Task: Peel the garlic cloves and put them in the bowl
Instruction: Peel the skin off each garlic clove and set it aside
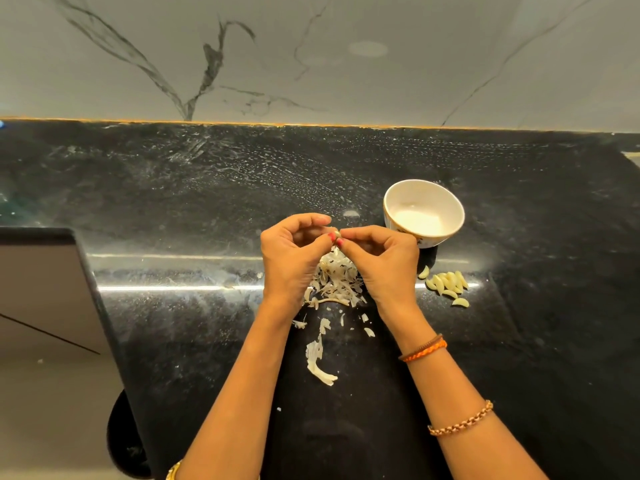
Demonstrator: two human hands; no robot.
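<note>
Hands pinch garlic clove; bowl nearby.

Black speckled counter carrying a white bowl, peeled garlic cloves and a heap of papery skins.

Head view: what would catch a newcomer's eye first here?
Both hands meet mid-frame, the left hand and right hand pinching one small garlic clove above a heap of papery peels. To the right, peeled cloves lie on the black counter, below the white bowl, which looks empty.
</note>
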